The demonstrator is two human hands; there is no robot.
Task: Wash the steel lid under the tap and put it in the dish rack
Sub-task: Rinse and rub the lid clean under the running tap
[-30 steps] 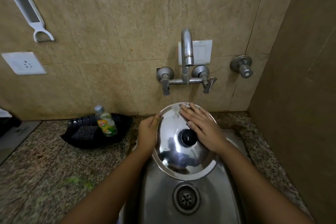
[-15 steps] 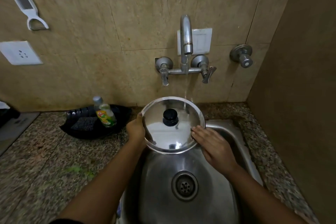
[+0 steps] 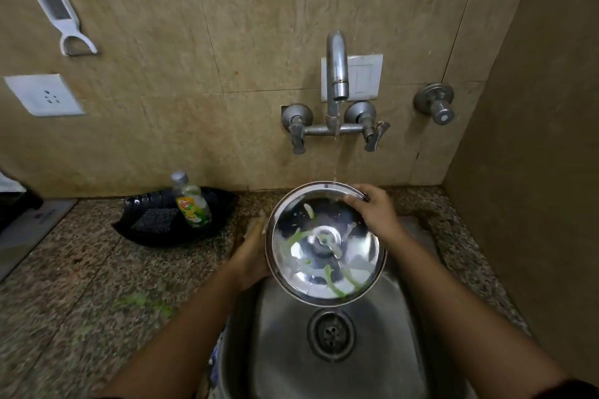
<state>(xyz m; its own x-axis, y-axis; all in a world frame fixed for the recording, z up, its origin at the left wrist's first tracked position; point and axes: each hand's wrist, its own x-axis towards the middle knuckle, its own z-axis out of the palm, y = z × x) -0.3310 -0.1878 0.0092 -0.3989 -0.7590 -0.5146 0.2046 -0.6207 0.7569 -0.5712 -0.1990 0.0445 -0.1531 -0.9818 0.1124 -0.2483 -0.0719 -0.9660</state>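
Two bare hands hold the steel lid [image 3: 325,244] over the sink [image 3: 278,343], its underside turned up toward my camera. My left hand [image 3: 251,254] cups the lid's left rim, blurred, fingers hidden behind the metal, while my right hand [image 3: 377,212] clamps the upper right rim, fingers curled over the edge. Green streaks and pale smears mark the inner surface around the centre screw. A thin stream from the tap [image 3: 337,74] falls onto the lid's far edge. Below, the drain [image 3: 330,334] sits open in the basin. On the granite counter [image 3: 81,285] to the left, a dish soap bottle [image 3: 191,201] stands in a black tray [image 3: 152,236] beside a dark scrub pad [image 3: 155,220].
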